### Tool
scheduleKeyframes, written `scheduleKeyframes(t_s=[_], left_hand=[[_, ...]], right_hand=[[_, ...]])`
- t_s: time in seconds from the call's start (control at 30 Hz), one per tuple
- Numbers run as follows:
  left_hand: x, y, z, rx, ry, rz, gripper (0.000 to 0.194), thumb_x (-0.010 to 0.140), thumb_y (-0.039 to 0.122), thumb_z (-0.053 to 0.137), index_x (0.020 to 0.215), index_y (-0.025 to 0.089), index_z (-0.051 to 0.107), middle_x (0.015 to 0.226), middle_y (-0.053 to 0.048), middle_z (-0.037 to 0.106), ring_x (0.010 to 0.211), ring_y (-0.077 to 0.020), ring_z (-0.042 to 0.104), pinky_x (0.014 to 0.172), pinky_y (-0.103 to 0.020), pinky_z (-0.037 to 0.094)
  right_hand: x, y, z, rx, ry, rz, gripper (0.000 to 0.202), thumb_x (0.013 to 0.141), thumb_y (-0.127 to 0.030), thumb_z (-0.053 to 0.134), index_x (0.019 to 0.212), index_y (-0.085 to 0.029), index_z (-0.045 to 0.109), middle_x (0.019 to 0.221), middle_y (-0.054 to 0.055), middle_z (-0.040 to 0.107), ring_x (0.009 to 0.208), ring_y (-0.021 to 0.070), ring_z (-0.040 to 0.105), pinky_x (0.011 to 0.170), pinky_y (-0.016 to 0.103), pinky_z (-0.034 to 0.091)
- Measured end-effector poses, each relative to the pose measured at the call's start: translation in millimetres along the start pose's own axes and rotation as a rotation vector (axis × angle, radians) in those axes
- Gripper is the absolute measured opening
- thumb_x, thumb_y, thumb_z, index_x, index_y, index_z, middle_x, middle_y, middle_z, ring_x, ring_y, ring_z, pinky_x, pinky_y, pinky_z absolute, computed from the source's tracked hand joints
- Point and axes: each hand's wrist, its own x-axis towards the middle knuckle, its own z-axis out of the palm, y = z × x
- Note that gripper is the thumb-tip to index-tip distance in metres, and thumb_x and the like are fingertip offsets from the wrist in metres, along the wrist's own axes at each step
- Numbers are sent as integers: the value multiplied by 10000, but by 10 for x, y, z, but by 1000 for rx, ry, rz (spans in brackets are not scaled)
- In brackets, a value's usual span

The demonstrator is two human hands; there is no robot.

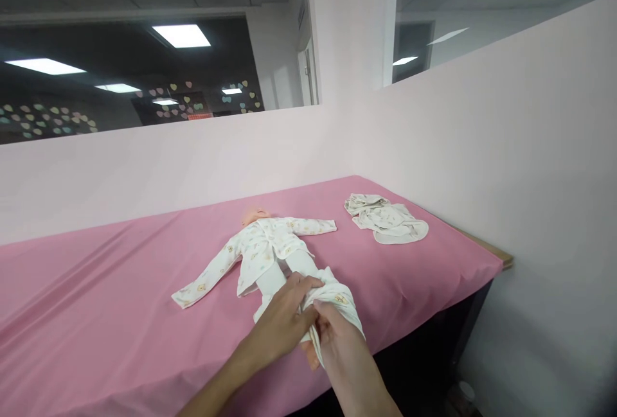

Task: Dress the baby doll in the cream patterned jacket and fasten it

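A baby doll [255,214] lies on its back in a white printed shirt [258,250], its long sleeves spread out to the sides. White cloth covers its upper legs. White printed baby pants [341,298] are bunched around the lower legs, and a bare doll foot [310,356] shows below the cloth. My left hand [289,311] is closed on the bunched fabric, fingers curled over the leg. Against it from the right, my right hand [337,333] pinches the edge of the same pants. The fingertips of both hands meet and partly hide the cloth.
A pink sheet [120,295] covers the table, with creases at the left. Folded white printed baby clothes [390,219] lie at the back right. Pale walls [544,147] with windows close in the back and right. A wooden edge [486,250] shows at the table's right corner.
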Motion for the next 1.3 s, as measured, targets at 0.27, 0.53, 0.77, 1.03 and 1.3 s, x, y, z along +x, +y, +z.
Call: scheduleKeyframes(t_s=[0.27,0.53,0.77,1.03,1.3], left_hand=[[66,-189,-141,-168,152,22,255,864,205,443,963,209,678,1024,-48,619,995,-204,575,888,-333,474],[-8,-196,-135,-130,238,40,180,863,212,472,956,212,626,1065,-46,616,1013,-204,569,900,-328,465],[-59,-225,23,42,225,32,355,868,182,425,1195,243,551,1204,-62,564,1073,-218,554,912,-361,466],[-79,-212,-15,212,261,-67,353,886,299,465,1215,236,576,1165,-75,631,1128,-282,530,937,-423,431],[-13,-203,-5,382,241,7,291,927,269,418,1145,211,602,998,-66,659,941,-266,558,865,-431,397]], right_hand=[[-192,35,-63,-186,-101,11,495,628,-371,840,1087,-259,691,1033,47,694,1033,249,626,889,351,505],[6,-440,-286,-675,-155,-127,326,798,-432,690,1035,-218,758,999,71,732,869,251,677,888,402,489],[282,-463,-517,-893,-315,-323,189,814,-299,633,944,-271,768,986,24,732,965,246,632,953,370,446],[386,-830,-441,-1064,-193,-448,234,846,-361,633,1045,-281,724,1078,21,699,1046,241,596,948,351,424],[638,-825,-262,-1358,-577,-408,245,814,-174,560,988,-264,706,987,21,665,963,228,582,860,350,426]])
